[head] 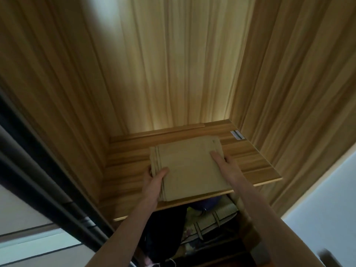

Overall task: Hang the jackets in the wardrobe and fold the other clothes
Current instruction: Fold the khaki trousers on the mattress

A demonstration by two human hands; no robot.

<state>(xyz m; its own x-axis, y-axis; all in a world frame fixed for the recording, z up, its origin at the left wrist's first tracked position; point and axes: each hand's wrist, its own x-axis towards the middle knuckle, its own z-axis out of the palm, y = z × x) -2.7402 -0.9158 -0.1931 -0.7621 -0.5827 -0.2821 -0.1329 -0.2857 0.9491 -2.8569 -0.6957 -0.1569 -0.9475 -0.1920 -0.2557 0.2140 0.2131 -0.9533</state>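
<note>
**Soft stack on the shelf: keep it flat and hold it at the sides**

The folded tan garment (187, 170) lies in the lower centre of the frame, flat on the wooden shelf (256, 160) inside the wardrobe (192, 64). Its near edge hangs a little past the shelf's front lip.

Your left hand (154, 179) grips the stack's left near corner. The thumb lies on top, and the fingers curl over the layered left edge. Your right hand (221, 160) lies at the right side, near the far corner. Its fingers are straight and flat along the top of the cloth, pressing rather than clasping.

Judging by the look of it, this is light, limp fabric. The layers visible along the left edge are loose, held only by their own weight, so they would likely slide over each other if you drag one corner. It should not be fragile, and it looks matte, not slippery.

If you need to shift it further back, I would push with both palms at the two side edges together. To lift it, support it from beneath on both sides so the middle does not sag and the fold does not open.

Below the shelf, at the bottom centre of the frame, dark clothing (163, 237) and a patterned fabric item (210, 220) sit in shadow; what they are, I cannot tell.
</note>
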